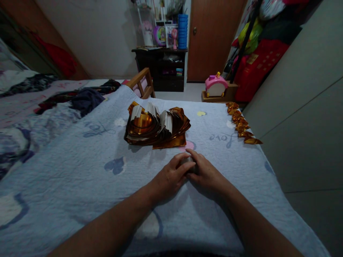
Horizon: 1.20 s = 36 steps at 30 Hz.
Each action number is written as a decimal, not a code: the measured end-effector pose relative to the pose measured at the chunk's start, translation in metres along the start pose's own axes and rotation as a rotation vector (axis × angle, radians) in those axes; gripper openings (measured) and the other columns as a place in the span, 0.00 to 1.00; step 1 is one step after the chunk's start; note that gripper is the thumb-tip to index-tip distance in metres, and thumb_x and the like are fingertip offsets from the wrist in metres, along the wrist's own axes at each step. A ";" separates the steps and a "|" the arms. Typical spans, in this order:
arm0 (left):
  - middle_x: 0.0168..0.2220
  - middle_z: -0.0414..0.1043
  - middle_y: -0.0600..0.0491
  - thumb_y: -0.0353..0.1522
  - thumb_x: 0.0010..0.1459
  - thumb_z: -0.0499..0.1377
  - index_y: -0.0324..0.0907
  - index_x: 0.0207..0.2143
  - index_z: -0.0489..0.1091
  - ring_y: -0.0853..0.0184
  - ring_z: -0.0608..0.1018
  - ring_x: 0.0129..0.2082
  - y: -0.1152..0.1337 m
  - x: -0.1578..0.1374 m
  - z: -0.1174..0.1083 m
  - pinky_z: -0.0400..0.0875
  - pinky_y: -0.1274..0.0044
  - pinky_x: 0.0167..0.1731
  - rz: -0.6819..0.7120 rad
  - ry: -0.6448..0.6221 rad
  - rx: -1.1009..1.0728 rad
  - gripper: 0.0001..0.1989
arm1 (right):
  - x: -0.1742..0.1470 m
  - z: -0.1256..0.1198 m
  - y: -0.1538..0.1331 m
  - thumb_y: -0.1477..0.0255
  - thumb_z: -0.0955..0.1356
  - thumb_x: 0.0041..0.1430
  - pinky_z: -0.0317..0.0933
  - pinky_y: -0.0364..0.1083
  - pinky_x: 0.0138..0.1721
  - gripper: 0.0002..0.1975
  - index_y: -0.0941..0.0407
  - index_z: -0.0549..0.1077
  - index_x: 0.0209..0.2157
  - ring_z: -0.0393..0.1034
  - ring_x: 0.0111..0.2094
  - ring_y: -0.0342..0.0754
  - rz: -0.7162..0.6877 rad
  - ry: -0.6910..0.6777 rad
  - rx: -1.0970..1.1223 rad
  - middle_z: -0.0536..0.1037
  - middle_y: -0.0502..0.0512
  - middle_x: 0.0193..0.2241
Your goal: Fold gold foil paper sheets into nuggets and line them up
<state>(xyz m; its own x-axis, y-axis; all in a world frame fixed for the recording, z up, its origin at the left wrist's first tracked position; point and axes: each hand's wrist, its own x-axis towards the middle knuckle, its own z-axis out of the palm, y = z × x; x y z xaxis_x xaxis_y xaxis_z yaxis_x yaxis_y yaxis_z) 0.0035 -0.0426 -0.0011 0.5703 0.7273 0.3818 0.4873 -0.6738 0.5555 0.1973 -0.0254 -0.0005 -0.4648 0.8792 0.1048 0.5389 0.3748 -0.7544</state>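
Note:
My left hand (pixel 173 175) and my right hand (pixel 205 169) meet low over the bed, fingers curled together around a small grey-brown piece of paper (pixel 192 166). Fingers cover most of that piece, so its full shape cannot be made out. Just beyond my hands lies a loose, curled stack of gold foil paper sheets (pixel 142 134), with pale undersides showing among the gold. One flat gold sheet (pixel 171 141) sticks out at its lower right. Along the bed's right edge runs a row of several folded gold foil pieces (pixel 241 125), overlapping one another.
A pale blue bedsheet (pixel 88 192) with hearts and lettering spreads under everything. Crumpled clothes (pixel 88 101) lie at the left. Past the bed's far edge are a wooden chair (pixel 146 84), a pink toy case (pixel 215 85) and a dark cabinet (pixel 160 80). A pale panel (pixel 308 135) borders the right.

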 end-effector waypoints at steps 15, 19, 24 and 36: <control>0.53 0.72 0.46 0.31 0.57 0.66 0.48 0.63 0.55 0.60 0.77 0.48 -0.007 0.007 -0.003 0.73 0.68 0.48 -0.392 0.132 -0.596 0.36 | 0.009 0.000 -0.003 0.70 0.73 0.50 0.65 0.50 0.42 0.18 0.57 0.75 0.44 0.73 0.39 0.51 0.239 0.023 0.805 0.80 0.57 0.41; 0.51 0.75 0.46 0.32 0.57 0.66 0.43 0.57 0.63 0.61 0.78 0.48 -0.004 0.014 -0.002 0.72 0.70 0.49 -0.483 0.146 -0.881 0.27 | 0.010 0.004 -0.008 0.69 0.75 0.49 0.63 0.44 0.32 0.18 0.58 0.76 0.43 0.70 0.30 0.44 0.300 0.023 0.916 0.79 0.54 0.34; 0.47 0.77 0.46 0.32 0.53 0.70 0.40 0.51 0.69 0.60 0.79 0.47 -0.004 0.019 -0.001 0.73 0.70 0.49 -0.526 0.174 -1.118 0.24 | 0.009 0.005 -0.012 0.65 0.76 0.50 0.62 0.43 0.27 0.20 0.58 0.74 0.44 0.66 0.25 0.41 0.333 0.013 0.998 0.78 0.53 0.33; 0.42 0.77 0.48 0.28 0.51 0.66 0.41 0.48 0.68 0.64 0.80 0.40 0.000 0.020 -0.010 0.74 0.75 0.40 -0.604 0.139 -1.167 0.21 | 0.009 -0.008 -0.006 0.68 0.77 0.47 0.65 0.44 0.32 0.26 0.50 0.67 0.47 0.72 0.31 0.45 0.279 0.104 1.034 0.76 0.48 0.33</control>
<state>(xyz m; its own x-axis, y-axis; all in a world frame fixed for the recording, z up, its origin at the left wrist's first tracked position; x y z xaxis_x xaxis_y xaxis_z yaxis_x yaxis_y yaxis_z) 0.0082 -0.0270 0.0144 0.3595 0.9259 -0.1156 -0.2527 0.2159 0.9431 0.1953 -0.0171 0.0108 -0.3287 0.9343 -0.1380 -0.2612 -0.2304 -0.9374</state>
